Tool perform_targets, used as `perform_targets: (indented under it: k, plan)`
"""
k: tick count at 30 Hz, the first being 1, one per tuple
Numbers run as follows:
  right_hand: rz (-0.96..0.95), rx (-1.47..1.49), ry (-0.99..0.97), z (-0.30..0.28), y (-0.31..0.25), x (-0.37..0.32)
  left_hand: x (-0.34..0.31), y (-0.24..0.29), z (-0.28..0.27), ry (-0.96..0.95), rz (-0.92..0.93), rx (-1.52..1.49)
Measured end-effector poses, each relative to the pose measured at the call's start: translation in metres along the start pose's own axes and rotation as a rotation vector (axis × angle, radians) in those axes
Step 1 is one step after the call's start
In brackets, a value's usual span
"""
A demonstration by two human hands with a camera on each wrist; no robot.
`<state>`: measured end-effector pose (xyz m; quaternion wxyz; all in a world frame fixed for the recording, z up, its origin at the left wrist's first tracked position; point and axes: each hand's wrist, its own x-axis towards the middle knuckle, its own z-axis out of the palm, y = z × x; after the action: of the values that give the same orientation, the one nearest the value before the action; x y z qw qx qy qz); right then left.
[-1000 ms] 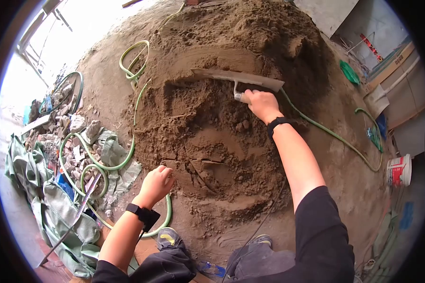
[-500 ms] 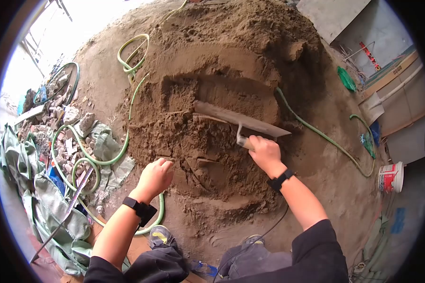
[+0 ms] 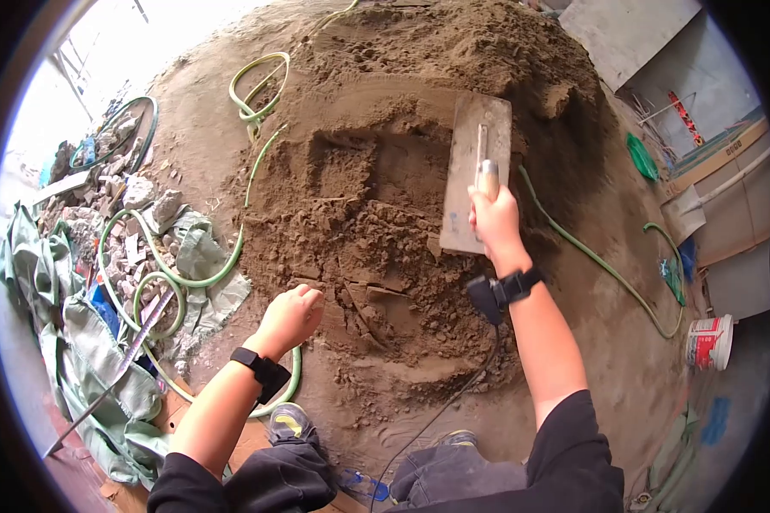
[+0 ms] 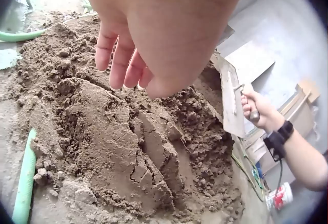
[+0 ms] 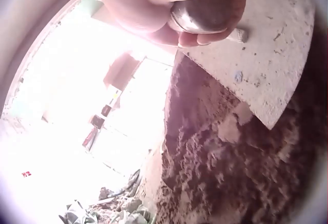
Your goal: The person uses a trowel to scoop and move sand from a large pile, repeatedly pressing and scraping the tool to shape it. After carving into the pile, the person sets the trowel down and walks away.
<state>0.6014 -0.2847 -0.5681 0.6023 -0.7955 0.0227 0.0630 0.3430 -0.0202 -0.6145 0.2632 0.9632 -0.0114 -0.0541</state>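
My right hand grips the handle of a long rectangular plastering trowel. Its blade stands lengthwise over the right side of a mound of damp brown sand, with the flat back and handle facing me. In the right wrist view, fingers curl round the handle's rounded end, and the speckled blade slants over the sand. My left hand hangs over the near left of the mound, holding nothing; in the left wrist view its fingers droop loosely above cracked, smoothed sand.
A green hose loops along the left, beside rubble and green sacking. More hose runs down the mound's right side. Farther right stand a red-and-white bucket and leaning boards. A cable trails from my right wrist.
The trowel came toward me over the sand, then rose back and turned from crosswise to lengthwise, its broad back now showing. My left hand stays nearly in place.
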Motion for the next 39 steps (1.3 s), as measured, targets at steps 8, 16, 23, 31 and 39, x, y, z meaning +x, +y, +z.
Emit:
perform_targets:
  k: [8, 16, 23, 31, 39]
  plan:
    - [-0.081, -0.376, -0.234, 0.108, -0.027, 0.049, -0.018, -0.006, 0.001, 0.006, -0.094, -0.004]
    - [-0.731, -0.803, -0.743, 0.123, -0.033, -0.012, -0.028, -0.01, -0.005, 0.006, -0.094, 0.003]
    - [-0.414, -0.798, -0.797, 0.037, 0.029, -0.135, -0.045, -0.011, 0.029, -0.224, -0.065, 0.025]
    - [-0.207, -0.725, -1.06, -0.03, 0.068, -0.173, -0.067, 0.054, 0.073, -0.757, 0.21, 0.081]
    - [-0.152, -0.629, -1.319, -0.025, 0.121, -0.217, -0.103, 0.123, 0.102, -1.059, 0.524, 0.034]
